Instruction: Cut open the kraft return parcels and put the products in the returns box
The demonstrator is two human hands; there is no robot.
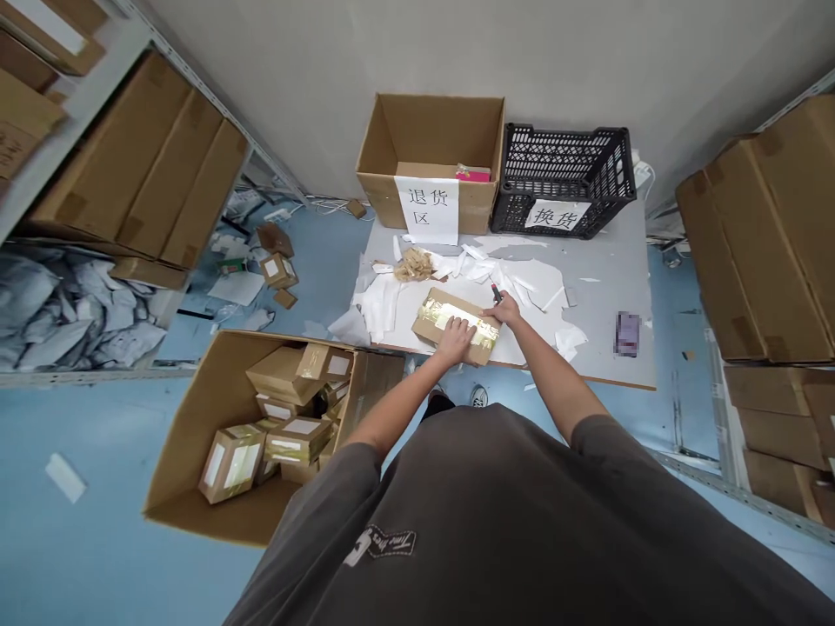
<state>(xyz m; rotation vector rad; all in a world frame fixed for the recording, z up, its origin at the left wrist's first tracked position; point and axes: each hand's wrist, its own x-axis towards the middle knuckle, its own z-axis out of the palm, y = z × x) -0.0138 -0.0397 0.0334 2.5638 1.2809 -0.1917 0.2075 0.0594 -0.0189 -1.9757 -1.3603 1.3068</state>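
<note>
A taped cardboard box (427,330) lies at a slant near the front edge of the table. It has a white label and shiny yellowish tape on top. My left hand (457,339) rests on the box's top with its fingers spread over the label and tape. At the box's right end, my right hand (505,310) is closed around a small dark tool (497,294) with a red end pointing up and away from me. The tool's exact kind is too small to make out. That hand's fingers touch the box's far right edge.
Crumpled brown paper (413,264) and white scraps litter the table (604,287). Behind stand an open carton (384,196) and a black crate (567,187), both with paper signs. A blurred phone-like item (627,335) lies right. A large carton (189,435) of parcels stands left; shelves flank both sides.
</note>
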